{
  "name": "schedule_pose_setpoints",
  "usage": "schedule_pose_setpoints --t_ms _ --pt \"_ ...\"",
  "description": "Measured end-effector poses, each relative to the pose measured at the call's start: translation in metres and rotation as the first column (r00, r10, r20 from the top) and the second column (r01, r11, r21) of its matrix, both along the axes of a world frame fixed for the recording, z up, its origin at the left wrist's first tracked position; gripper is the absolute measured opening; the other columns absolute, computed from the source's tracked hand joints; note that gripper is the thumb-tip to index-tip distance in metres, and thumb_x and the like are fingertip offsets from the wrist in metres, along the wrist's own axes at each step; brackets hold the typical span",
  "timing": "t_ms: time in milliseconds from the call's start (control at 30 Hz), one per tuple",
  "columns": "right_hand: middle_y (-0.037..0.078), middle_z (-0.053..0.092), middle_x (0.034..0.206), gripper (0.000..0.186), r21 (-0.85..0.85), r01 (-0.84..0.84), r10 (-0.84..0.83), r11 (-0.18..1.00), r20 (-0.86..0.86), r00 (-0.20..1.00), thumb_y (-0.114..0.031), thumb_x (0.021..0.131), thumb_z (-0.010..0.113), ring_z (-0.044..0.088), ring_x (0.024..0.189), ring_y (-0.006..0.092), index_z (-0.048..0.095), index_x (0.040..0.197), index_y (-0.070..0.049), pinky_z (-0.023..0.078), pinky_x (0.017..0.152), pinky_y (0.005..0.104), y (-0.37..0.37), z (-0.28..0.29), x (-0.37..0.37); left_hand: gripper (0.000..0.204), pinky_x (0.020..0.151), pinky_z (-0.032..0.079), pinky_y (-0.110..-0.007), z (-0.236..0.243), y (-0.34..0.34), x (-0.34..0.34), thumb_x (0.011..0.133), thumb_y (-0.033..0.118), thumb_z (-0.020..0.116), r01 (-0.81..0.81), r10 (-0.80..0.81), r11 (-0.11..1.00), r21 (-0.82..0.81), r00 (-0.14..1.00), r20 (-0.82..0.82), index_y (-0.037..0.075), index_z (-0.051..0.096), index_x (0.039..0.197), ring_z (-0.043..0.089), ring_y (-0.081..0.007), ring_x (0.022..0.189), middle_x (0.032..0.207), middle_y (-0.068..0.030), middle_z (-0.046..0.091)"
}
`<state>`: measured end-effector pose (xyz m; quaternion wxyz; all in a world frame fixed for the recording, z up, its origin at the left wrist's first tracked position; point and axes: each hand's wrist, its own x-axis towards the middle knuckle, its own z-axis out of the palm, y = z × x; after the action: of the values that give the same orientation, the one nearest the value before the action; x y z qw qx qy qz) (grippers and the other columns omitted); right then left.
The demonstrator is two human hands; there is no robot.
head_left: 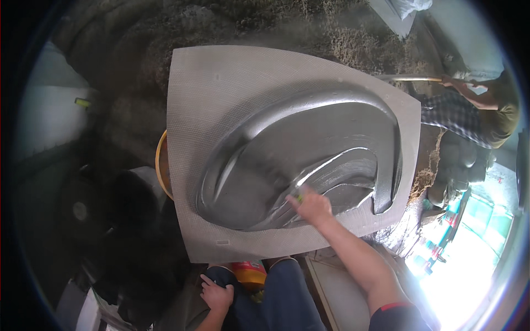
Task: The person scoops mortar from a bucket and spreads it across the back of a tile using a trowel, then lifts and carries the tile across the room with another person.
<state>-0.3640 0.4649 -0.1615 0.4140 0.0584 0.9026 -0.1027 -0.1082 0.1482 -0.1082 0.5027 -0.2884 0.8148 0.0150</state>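
A pale grey board [204, 83] with a fine grid texture lies before me. Spread over it is a wide layer of wet, dark grey paste [326, 124], raised along its far rim and swept into curved ridges near the middle. My right hand [313, 207] reaches across the near edge, closed on a small tool [300, 196] with a yellow-green part. Motion and the fingers hide most of the tool, so its kind is unclear; its end meets the paste. My left hand [217, 294] rests by my left thigh, holding nothing, its fingers apart.
Under the board, an orange-yellow rim [162, 165] shows at left and a red and yellow container [251, 274] between my legs. At far right another person [480, 113] grips a long pole [411, 78]. Rough brown ground [276, 25] lies beyond; bright light comes from lower right.
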Motion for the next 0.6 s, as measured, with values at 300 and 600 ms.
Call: schedule_pose_setpoints --t_ms 300,600 --pt "0.010 0.058 0.064 0.058 -0.291 0.950 -0.992 0.117 -0.082 0.097 -0.063 0.094 0.046 0.060 0.052 0.0226 0.054 0.090 -0.005 0.049 0.046 0.0378 0.169 -0.020 -0.007 0.106 0.098 0.042 -0.049 0.000 -0.005 0.008 0.067 0.039 0.068 -0.024 0.023 1.000 -0.010 1.000 -0.015 -0.011 0.021 0.147 0.058 -0.0380 0.106 0.117 -0.0247 0.053" --pt "0.000 0.046 0.059 0.057 -0.536 0.832 -0.888 0.144 0.301 0.348 -0.068 0.092 0.047 0.046 0.044 0.0116 0.045 0.082 -0.012 0.041 0.040 0.0293 0.063 -0.028 -0.123 0.106 0.097 0.042 -0.049 0.003 -0.006 0.008 0.066 0.037 0.068 -0.040 0.040 0.999 0.029 0.999 -0.002 -0.011 0.020 0.147 0.057 -0.0380 0.107 0.119 -0.0252 0.053"
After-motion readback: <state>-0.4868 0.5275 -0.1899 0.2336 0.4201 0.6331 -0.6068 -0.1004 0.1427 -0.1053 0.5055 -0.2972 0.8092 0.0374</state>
